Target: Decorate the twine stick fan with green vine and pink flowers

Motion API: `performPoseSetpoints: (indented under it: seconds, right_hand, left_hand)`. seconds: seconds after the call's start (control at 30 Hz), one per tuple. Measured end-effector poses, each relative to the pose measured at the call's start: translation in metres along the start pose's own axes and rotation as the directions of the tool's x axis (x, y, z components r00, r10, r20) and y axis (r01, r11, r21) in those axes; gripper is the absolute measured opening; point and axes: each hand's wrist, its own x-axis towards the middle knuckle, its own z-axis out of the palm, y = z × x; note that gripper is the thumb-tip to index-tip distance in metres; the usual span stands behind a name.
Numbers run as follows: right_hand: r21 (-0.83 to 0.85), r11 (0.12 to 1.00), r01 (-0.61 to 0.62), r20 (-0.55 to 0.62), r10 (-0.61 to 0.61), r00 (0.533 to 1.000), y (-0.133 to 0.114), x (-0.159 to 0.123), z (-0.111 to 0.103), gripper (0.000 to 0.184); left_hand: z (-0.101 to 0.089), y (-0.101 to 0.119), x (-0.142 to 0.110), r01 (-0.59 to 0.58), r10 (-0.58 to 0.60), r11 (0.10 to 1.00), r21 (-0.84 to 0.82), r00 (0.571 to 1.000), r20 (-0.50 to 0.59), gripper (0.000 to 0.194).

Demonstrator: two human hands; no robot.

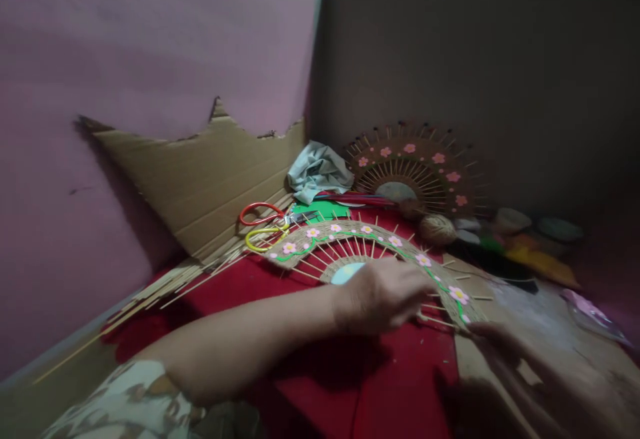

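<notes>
A half-round stick fan (335,229) lies on red cloth, its twine-wrapped band decorated with pink flowers and a green wavy line. Thin sticks spread from a light blue centre piece (349,272). My left hand (383,295) reaches across the fan with its fingers curled around the sticks at the right side; the exact grip is partly hidden. At the lower right end of the band, my right hand (543,375) is blurred and dim, its fingertips closed on the band's edge. Scissors (263,231) with red and yellow handles rest against the fan's left side.
A torn cardboard sheet (200,179) leans on the pink wall beside loose thin sticks (165,285). Behind stand a crumpled pale cloth (320,169) and a second flowered fan (410,149). A twine ball (437,229) and a yellow item (543,265) lie at right.
</notes>
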Motion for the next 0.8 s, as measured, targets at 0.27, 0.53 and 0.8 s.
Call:
performPoseSetpoints:
  seconds: [0.27,0.53,0.8]
  right_hand:
    - [-0.168,0.928,0.332,0.528,-0.199,0.826,-0.027,0.031,0.056,0.037]
    - [-0.33,0.889,0.319,0.638,-0.039,0.769,-0.046,0.033,0.074,0.056]
    - [-0.286,0.914,0.286,0.621,-0.05,0.782,-0.048,0.041,0.071,0.066]
  left_hand:
    - [-0.097,-0.087,-0.043,0.596,-0.721,0.621,0.51,0.689,0.073,0.027]
    - [-0.124,-0.118,-0.109,0.574,-0.88,0.405,0.711,0.457,0.132,0.033]
    - [-0.123,-0.129,-0.123,0.62,-0.873,0.461,0.635,0.447,0.197,0.045]
